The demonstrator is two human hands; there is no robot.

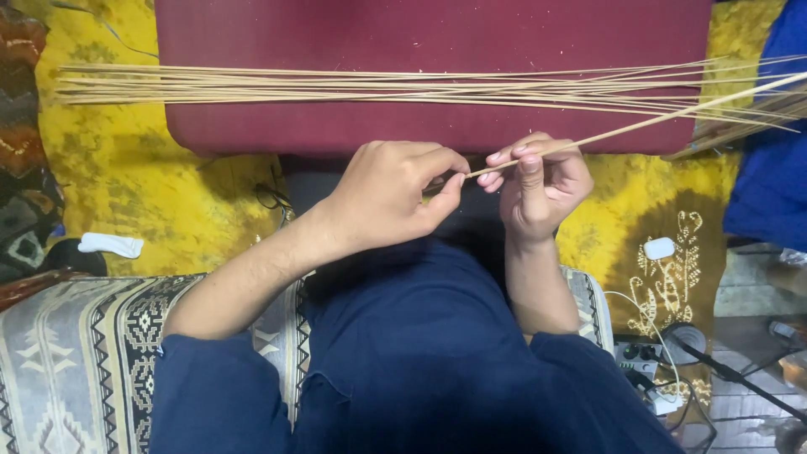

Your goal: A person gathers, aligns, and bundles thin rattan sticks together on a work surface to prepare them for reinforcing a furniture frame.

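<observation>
Both hands (471, 189) raised, pinching thin stick (639, 124)

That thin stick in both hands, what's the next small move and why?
Probably slide the left hand outward along the thin stick: both it and the right hand pinch the near end, leaving the long part unsupported above the stick bundle.

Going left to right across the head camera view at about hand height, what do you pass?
White rolled cloth → left hand → right hand, both pinching the thin stick → small white oval object → blue fabric.
</observation>
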